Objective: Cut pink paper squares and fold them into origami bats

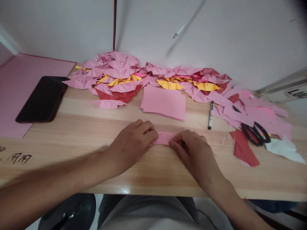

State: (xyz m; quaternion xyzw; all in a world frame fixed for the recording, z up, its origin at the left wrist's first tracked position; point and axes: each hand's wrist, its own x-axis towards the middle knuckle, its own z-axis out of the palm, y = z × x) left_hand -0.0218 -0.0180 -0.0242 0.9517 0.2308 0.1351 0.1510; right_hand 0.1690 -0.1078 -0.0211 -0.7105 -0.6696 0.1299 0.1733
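Head view: left hand and right hand, fingers curled, press a folded pink paper strip flat on the wooden table.

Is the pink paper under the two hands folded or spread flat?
Folded. The pink paper shows as a narrow strip between the left hand and right hand, which press its ends.

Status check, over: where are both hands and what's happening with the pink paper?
Left hand and right hand both pressing folded pink paper flat on table. Pen and scissors lie apart, to the right.
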